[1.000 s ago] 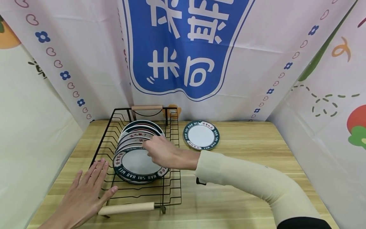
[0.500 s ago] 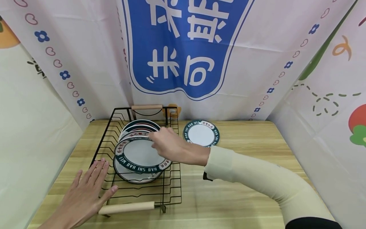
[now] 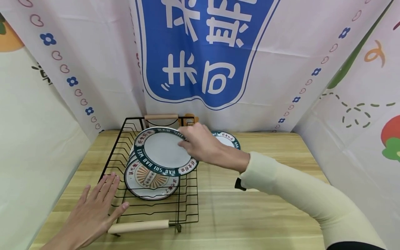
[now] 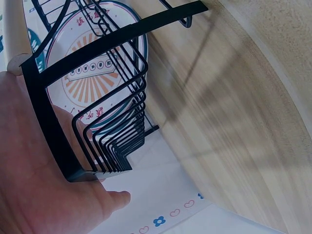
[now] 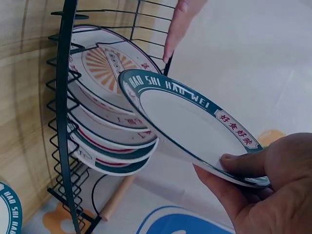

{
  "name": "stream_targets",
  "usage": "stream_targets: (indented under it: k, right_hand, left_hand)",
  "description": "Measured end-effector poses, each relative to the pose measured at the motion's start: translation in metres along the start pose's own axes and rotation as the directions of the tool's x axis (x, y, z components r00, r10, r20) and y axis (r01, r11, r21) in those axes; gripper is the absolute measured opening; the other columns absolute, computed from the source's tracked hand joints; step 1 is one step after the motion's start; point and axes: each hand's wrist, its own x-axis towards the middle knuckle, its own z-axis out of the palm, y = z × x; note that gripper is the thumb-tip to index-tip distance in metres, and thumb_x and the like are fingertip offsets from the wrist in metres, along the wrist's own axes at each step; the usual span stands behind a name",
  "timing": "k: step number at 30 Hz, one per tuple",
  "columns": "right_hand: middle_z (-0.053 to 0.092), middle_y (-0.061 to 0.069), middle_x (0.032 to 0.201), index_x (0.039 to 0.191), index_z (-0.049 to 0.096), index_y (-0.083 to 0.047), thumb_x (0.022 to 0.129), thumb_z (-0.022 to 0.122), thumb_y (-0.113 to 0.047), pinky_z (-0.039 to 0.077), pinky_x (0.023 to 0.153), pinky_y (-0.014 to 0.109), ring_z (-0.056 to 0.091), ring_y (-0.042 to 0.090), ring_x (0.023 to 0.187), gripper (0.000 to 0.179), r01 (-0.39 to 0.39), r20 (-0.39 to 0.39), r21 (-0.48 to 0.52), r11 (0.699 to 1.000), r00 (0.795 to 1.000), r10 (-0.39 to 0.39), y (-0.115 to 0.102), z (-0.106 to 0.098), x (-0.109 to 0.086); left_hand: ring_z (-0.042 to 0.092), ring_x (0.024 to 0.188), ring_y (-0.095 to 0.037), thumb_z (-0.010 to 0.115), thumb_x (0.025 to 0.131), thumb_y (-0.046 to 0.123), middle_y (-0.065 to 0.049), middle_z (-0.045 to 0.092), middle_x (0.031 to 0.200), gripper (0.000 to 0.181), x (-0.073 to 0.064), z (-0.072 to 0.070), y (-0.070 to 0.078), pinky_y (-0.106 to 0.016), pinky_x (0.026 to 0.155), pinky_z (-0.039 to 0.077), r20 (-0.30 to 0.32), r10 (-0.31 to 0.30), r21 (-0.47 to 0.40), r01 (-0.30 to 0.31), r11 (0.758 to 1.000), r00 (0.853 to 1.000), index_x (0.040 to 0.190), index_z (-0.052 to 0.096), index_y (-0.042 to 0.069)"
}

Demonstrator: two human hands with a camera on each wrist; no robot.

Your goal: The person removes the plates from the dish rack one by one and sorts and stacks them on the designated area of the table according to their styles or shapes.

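Note:
My right hand (image 3: 203,142) pinches the rim of a green-rimmed white plate (image 3: 165,149), thumb on the face and fingers behind, as the right wrist view shows. The held plate is tilted above a black wire dish rack (image 3: 188,208). Several plates stand in the rack; the front one is a white plate with an orange sunburst (image 3: 153,178), and those behind it are partly hidden by the held plate in the head view. Against the rack's left side rests my left hand (image 3: 90,208), its fingers straight and spread.
Another green-rimmed plate (image 3: 225,139) lies flat on the wooden table (image 3: 256,208), right of the rack and partly behind my right hand. The rack has a wooden handle (image 3: 139,226) at the front and another at the back. A printed cloth (image 3: 265,76) hangs behind the table.
My right hand has lifted the green-rimmed plate out of the rack, moving up and to the right. The sunburst plate behind it is now uncovered. My left hand has stayed in place.

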Motion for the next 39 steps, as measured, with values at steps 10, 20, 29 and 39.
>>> stream_targets:
  k: [10, 20, 29, 39]
  right_hand:
    - [0.078, 0.014, 0.097, 0.118, 0.074, 0.003, 0.097, 0.076, -0.007, 0.060, 0.067, 0.022, 0.069, 0.016, 0.069, 0.023, -0.131, -0.081, 0.030, 0.991, 0.988, 0.133, 0.022, -0.034, -0.007]
    - [0.076, 0.015, 0.088, 0.113, 0.073, 0.003, 0.099, 0.074, -0.006, 0.060, 0.065, 0.028, 0.065, 0.019, 0.063, 0.017, -0.257, -0.127, 0.082, 0.963, 0.955, 0.266, 0.052, -0.063, -0.014]
    - [0.077, 0.019, 0.092, 0.117, 0.073, 0.005, 0.099, 0.074, -0.008, 0.057, 0.056, 0.026, 0.068, 0.022, 0.061, 0.022, -0.384, -0.166, 0.108, 0.917, 0.903, 0.397, 0.102, -0.074, -0.022]
    - [0.074, 0.027, 0.101, 0.123, 0.067, 0.011, 0.098, 0.075, -0.009, 0.064, 0.064, 0.030, 0.075, 0.027, 0.074, 0.033, -0.532, -0.164, 0.188, 0.825, 0.812, 0.561, 0.152, -0.078, -0.032]
  left_hand:
    - [-0.006, 0.164, -0.036, 0.049, 0.108, 0.056, -0.019, 0.003, 0.178, 0.093, 0.001, 0.002, -0.001, -0.039, 0.118, -0.033, -0.010, 0.010, 0.009, -0.010, 1.000, 1.000, 0.170, 0.002, 0.006]
    - [-0.008, 0.164, -0.034, 0.049, 0.109, 0.055, -0.019, 0.004, 0.178, 0.091, 0.000, 0.002, 0.000, -0.041, 0.120, -0.031, -0.029, 0.022, 0.010, -0.022, 1.000, 0.999, 0.170, 0.004, 0.006]
    - [-0.008, 0.164, -0.035, 0.048, 0.109, 0.056, -0.019, 0.003, 0.178, 0.091, 0.000, 0.003, 0.000, -0.041, 0.119, -0.032, -0.023, 0.020, 0.008, -0.020, 1.000, 1.000, 0.170, 0.003, 0.006]
    - [-0.004, 0.164, -0.035, 0.051, 0.108, 0.055, -0.019, 0.007, 0.178, 0.092, 0.000, 0.004, 0.000, -0.040, 0.121, -0.030, -0.059, 0.030, 0.014, -0.030, 0.999, 0.998, 0.171, 0.005, 0.007]
